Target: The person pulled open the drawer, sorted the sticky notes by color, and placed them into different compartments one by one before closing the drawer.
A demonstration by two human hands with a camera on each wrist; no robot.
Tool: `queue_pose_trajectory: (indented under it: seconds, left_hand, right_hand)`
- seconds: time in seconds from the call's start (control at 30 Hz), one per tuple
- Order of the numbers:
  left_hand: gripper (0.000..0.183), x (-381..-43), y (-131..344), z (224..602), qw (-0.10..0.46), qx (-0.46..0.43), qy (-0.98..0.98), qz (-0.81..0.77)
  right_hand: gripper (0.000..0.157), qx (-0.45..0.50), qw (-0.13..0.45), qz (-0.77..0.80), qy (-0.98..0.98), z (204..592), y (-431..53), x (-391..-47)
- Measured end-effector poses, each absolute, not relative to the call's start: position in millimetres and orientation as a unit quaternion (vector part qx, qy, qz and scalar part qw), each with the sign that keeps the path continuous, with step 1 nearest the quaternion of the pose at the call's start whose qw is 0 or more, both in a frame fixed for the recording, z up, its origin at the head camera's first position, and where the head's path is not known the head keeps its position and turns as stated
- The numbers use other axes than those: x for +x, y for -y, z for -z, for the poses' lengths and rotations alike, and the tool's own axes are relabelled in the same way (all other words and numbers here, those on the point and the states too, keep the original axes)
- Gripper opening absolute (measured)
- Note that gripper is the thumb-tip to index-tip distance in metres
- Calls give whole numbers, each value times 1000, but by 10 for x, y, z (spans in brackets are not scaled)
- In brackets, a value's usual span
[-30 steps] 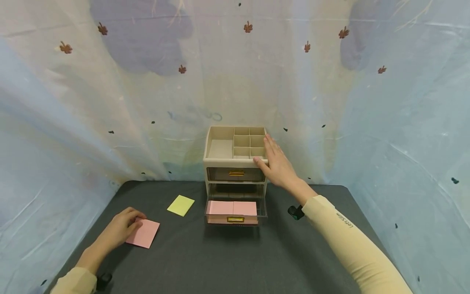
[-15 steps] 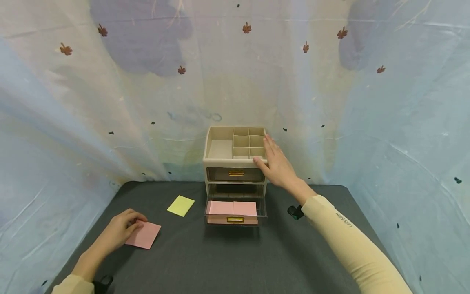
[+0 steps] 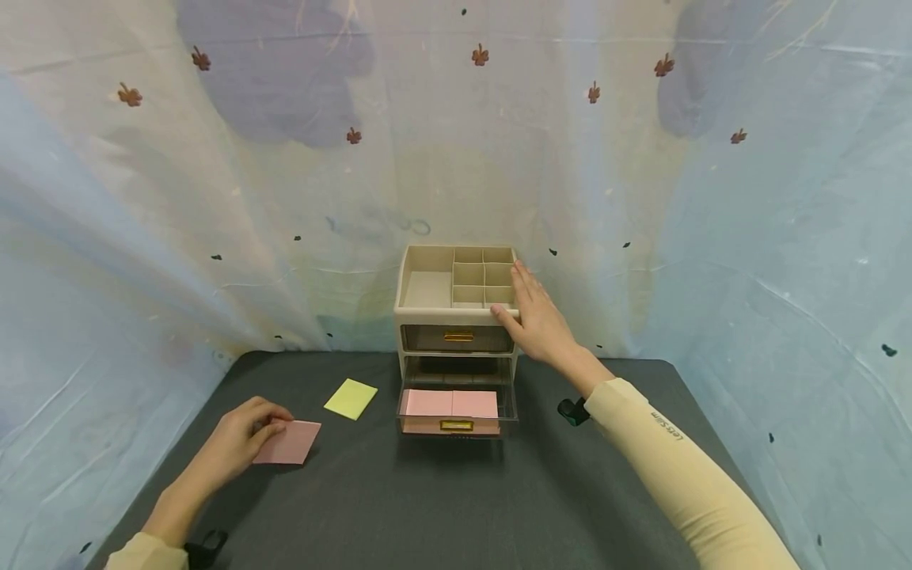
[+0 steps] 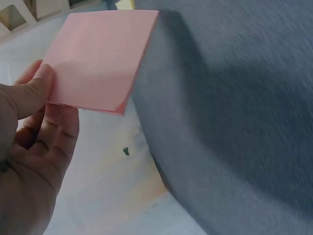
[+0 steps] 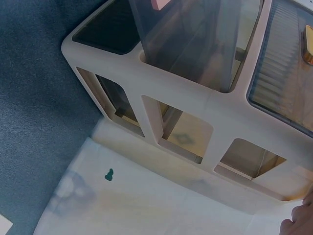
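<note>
My left hand (image 3: 238, 437) pinches a pink sticky note pad (image 3: 292, 443) between thumb and fingers, just above the table's left side. In the left wrist view the pad (image 4: 100, 58) is square, its far edge tilted up. My right hand (image 3: 540, 323) rests with extended fingers on the top right edge of a cream desktop drawer organizer (image 3: 456, 316). Its middle drawer (image 3: 509, 408), clear with a gold handle, is pulled out. Two pink stacks, a left one (image 3: 429, 402) and a right one (image 3: 475, 403), lie side by side inside. Only some right fingertips (image 5: 298, 215) show in the right wrist view.
A yellow sticky note pad (image 3: 351, 398) lies on the dark table (image 3: 456, 507) between my left hand and the organizer. The organizer's top has several compartments (image 3: 469, 274). Its upper drawer (image 3: 420, 337) is closed. A patterned curtain (image 3: 456, 182) hangs behind and at both sides.
The pink pad in my left hand has risen and shifted slightly right and away, turning a little. My right hand stays on the organizer, and the drawer has not moved.
</note>
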State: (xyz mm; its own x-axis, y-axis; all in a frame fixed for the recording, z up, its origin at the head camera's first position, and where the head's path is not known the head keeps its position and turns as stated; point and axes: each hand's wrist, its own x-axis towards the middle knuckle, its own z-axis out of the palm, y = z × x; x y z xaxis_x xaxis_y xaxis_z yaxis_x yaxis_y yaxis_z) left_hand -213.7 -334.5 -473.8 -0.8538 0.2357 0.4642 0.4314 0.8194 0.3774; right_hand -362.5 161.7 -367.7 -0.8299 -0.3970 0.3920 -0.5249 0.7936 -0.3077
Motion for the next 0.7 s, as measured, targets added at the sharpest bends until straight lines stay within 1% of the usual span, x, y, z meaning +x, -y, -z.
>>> queue_pose_trajectory:
  seconds: [0.17,0.43,0.53,0.7]
  left_hand:
    - [19,-2155,3228,4710,215,-157,924,274]
    - [21,-2214,3044,4692,275,-155,881,351]
    - [19,-2222,2981,4664,274,-141,873,377]
    - [15,-2226,2872,4603,253,-109,866,418]
  right_hand:
    - [86,247,155,-204,935,3671,-1616,-3629]
    - [86,249,153,-206,934,3674,-1617,-3635]
    - [85,250,154,-207,933,3678,-1619,-3634]
    - [85,252,158,-207,932,3676,-1616,-3636]
